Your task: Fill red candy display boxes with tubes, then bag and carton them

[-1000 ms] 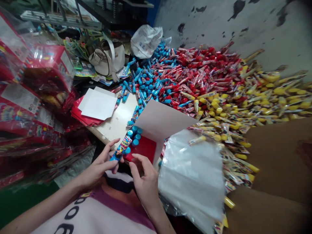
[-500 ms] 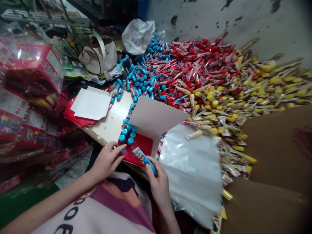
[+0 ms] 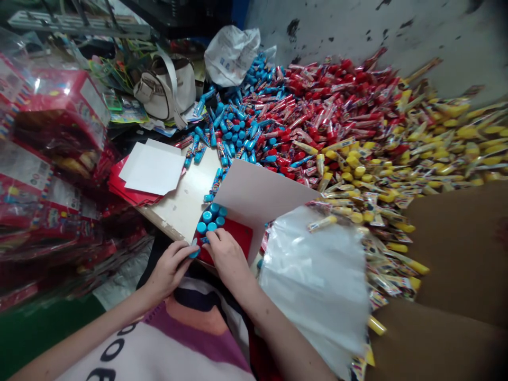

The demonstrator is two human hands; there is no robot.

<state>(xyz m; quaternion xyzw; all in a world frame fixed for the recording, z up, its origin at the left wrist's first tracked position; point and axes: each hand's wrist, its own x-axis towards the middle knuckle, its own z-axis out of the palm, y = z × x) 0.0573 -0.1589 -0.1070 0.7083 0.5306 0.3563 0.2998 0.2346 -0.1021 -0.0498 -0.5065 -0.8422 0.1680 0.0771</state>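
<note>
Moved: right hand (image 3: 224,254) went left, onto box (image 3: 240,241); tube it held no longer seen. At left, left hand (image 3: 170,267) pinches cap (image 3: 194,253) at box near corner. Beyond, tubes (image 3: 212,217) stand upright, caps up, nearer to right hand. This hand curled, fingertips on caps; what it holds, cannot tell. Flap (image 3: 257,196) open at right.

You're facing a box (image 3: 237,239) holding tubes (image 3: 210,218) | bags (image 3: 317,275) lying right of it | pile (image 3: 337,121) lying behind

Colour-block shirt (image 3: 186,338), white, purple, salmon and navy panels, black lettering, bare forearms and hands (image 3: 170,267)
</note>
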